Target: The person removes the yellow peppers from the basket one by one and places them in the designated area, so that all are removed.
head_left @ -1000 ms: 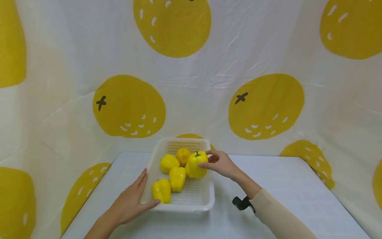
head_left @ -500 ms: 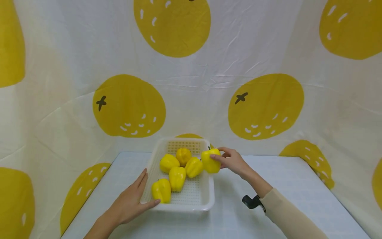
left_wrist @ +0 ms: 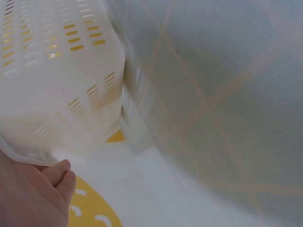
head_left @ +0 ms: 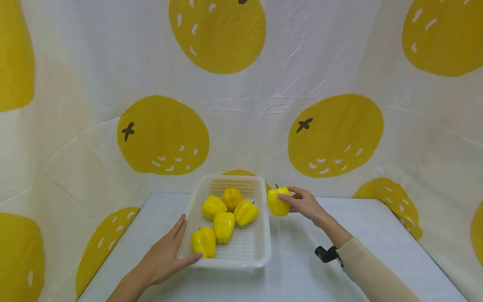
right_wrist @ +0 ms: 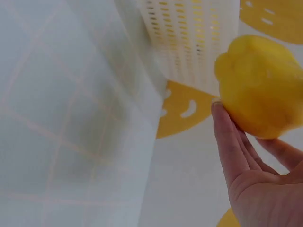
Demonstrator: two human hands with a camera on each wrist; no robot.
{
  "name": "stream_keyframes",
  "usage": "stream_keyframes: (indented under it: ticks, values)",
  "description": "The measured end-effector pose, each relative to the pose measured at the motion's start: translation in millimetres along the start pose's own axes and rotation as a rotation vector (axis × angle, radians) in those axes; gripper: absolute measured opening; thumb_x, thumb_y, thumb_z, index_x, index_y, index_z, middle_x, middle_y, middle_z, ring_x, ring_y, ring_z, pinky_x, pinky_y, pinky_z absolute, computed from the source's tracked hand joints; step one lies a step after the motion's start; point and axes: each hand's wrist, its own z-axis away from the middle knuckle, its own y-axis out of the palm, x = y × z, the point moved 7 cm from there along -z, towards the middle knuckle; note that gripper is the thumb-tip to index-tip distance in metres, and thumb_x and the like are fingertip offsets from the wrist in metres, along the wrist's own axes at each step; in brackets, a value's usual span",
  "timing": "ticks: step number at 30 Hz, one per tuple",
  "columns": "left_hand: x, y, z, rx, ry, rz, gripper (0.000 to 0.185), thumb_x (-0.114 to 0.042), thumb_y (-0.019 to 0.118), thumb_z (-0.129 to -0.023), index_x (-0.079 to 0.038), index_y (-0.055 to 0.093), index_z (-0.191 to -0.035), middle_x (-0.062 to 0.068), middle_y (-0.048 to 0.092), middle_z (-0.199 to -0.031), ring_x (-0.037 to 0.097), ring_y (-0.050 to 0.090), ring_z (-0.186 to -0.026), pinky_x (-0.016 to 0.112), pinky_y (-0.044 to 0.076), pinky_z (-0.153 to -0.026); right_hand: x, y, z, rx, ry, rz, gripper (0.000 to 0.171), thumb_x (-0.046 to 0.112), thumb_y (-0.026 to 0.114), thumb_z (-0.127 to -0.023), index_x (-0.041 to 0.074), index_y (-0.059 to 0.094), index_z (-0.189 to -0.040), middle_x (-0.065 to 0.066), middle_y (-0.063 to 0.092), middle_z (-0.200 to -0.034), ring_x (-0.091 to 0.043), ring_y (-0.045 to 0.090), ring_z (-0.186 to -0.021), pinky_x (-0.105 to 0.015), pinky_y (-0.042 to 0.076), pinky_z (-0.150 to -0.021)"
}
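Observation:
My left hand (head_left: 160, 258) holds the near left corner of a white plastic basket (head_left: 241, 263), its thumb over the front rim and its fingers along the left side. In the left wrist view, fingertips (left_wrist: 65, 177) show at the edge of the slotted basket wall (left_wrist: 57, 94). Just outside the basket's right rim, my right hand (head_left: 307, 206) grips a yellow bell pepper (head_left: 277, 203), stem up, between thumb and fingers. The right wrist view shows this pepper (right_wrist: 260, 87) from below, above the fingers. Several more yellow bell peppers (head_left: 224, 227) lie inside the basket.
Beneath everything is a table with a pale checked cloth (head_left: 302, 268). Behind and at both sides hangs a white curtain (head_left: 249, 138) printed with large yellow fruits. A small black device (head_left: 327, 254) sits at the right sleeve's cuff.
My right hand has carried its pepper rightward, from over the basket to past the right rim, uncovering another pepper in the basket. The left hand and basket stay put.

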Motion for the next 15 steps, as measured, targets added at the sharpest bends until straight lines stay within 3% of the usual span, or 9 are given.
stream_keyframes:
  ticks: [10,15]
  values:
    - [0.2,-0.2,-0.4,0.014,0.0,-0.01,0.118,-0.084,0.052,-0.085,0.001,0.021,-0.161,0.013,0.011,-0.171,0.04,0.034,-0.149,0.059,0.039,-0.112,-30,-5,-8,0.015,0.029,-0.035,0.078,0.055,0.067,-0.095,0.001,0.048,-0.149,-0.021,0.06,-0.136,-0.025,0.07,-0.099,-0.041,0.059,-0.091]
    - [0.6,-0.7,-0.9,0.02,-0.003,-0.007,0.118,-0.084,0.052,-0.085,0.0,0.02,-0.162,0.013,0.01,-0.172,0.04,0.034,-0.149,0.059,0.039,-0.113,-49,0,-17,0.026,0.072,-0.043,0.078,0.055,0.067,-0.095,0.001,0.049,-0.149,-0.02,0.06,-0.135,-0.025,0.07,-0.096,-0.041,0.059,-0.092]
